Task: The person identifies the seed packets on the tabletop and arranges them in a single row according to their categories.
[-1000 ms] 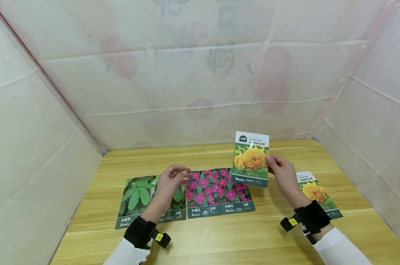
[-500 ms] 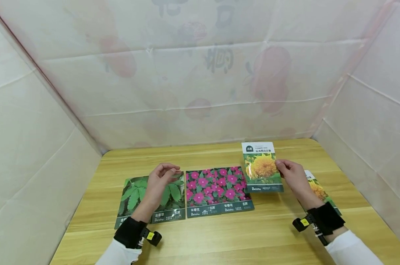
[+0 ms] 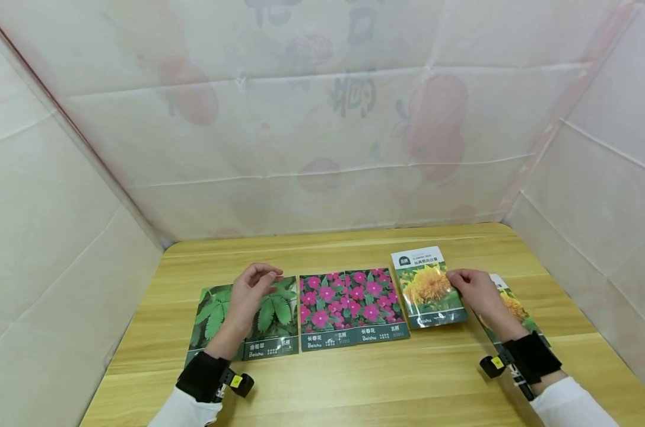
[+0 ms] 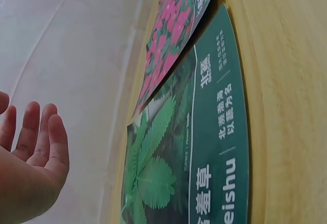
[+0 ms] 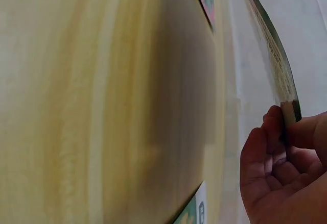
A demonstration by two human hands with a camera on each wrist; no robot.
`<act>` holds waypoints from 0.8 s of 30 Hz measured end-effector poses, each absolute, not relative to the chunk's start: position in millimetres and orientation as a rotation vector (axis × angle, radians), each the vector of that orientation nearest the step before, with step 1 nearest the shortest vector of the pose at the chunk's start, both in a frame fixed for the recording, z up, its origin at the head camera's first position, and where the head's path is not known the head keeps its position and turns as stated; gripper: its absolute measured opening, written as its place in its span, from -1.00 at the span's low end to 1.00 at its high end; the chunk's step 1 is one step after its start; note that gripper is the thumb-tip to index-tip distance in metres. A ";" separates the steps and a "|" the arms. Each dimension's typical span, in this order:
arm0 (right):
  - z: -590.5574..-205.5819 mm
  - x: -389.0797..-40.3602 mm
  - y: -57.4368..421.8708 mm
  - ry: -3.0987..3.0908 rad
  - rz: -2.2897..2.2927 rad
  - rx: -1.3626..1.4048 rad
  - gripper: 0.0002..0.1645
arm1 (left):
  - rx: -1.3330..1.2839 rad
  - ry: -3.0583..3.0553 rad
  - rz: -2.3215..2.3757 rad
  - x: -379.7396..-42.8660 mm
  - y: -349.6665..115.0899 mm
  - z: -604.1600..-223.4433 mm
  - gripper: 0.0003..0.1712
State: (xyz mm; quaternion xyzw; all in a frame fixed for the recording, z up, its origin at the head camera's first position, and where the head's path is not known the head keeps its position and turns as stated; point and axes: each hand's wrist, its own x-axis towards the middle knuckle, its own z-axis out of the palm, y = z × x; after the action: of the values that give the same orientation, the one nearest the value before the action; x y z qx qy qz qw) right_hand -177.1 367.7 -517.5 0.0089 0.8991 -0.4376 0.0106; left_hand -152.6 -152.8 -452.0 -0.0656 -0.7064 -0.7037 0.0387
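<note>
My right hand [image 3: 477, 290] pinches the right edge of a flower seed packet [image 3: 428, 290] with a yellow sunflower picture. In the right wrist view, thumb and fingers grip that packet [image 5: 278, 60] above the wood, its shadow below. Beside it on the left lie two pink-flower packets [image 3: 324, 305], their edges touching or overlapping. My left hand [image 3: 247, 293] hovers over two green-leaf packets [image 3: 274, 329], holding nothing, its fingers loosely bent; it partly covers them. Another yellow sunflower packet [image 3: 514, 308] lies to the right, partly hidden by my right wrist.
The packets form a row on a yellow wood-grain table [image 3: 343, 391]. A pale printed cloth [image 3: 322, 142] rises behind the table's back edge, with white cloth walls [image 3: 50, 249] on both sides. Each wrist wears a black strap with a small camera.
My right hand has moved right and lowered the sunflower packet from over the pink-flower packets to just right of them. My left hand has drifted left over the leaf packets.
</note>
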 end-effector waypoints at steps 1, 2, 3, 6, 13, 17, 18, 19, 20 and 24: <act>-510.6 -173.7 363.4 2.799 -1.366 0.026 -0.18 | -0.240 -2.150 -2.154 -155.0 -155.4 -458.7 -0.63; -502.7 -170.0 358.8 2.793 -1.365 0.013 -0.21 | -0.291 -2.119 -2.166 -158.1 -158.5 -466.0 -0.65; -494.3 -166.2 354.0 2.789 -1.358 -0.002 -0.25 | -0.312 -2.106 -2.169 -158.8 -159.8 -468.6 -0.66; -472.8 -157.0 340.7 2.765 -1.363 -0.009 -0.38 | -0.339 -2.091 -2.172 -160.9 -163.0 -473.4 -0.70; -460.0 -153.5 331.2 2.770 -1.277 0.015 -0.59 | -0.061 -2.222 -2.153 -149.4 -153.8 -442.5 -0.70; -461.8 -155.6 330.9 2.774 -1.265 0.018 -0.53 | -0.008 -2.217 -2.177 -148.9 -152.9 -439.7 -0.75; -462.3 -156.0 330.9 2.775 -1.259 0.017 -0.52 | -0.004 -2.218 -2.175 -149.0 -153.0 -440.2 -0.75; -462.6 -156.3 330.8 2.778 -1.252 0.018 -0.52 | -0.004 -2.220 -2.171 -149.1 -153.2 -441.0 -0.76; -462.9 -156.4 330.8 2.777 -1.248 0.016 -0.51 | -0.008 -2.218 -2.172 -149.1 -153.3 -441.6 -0.76; -464.2 -156.9 330.3 2.777 -1.215 0.012 -0.48 | -0.022 -2.228 -2.162 -149.2 -153.7 -443.6 -0.75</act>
State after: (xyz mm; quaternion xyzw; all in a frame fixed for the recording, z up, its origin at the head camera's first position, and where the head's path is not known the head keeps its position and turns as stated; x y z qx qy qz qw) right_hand -156.9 330.3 -464.2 0.0039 0.9147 -0.4003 0.0552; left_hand -149.2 -153.7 -443.6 -0.0071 -0.7176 -0.6962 0.0185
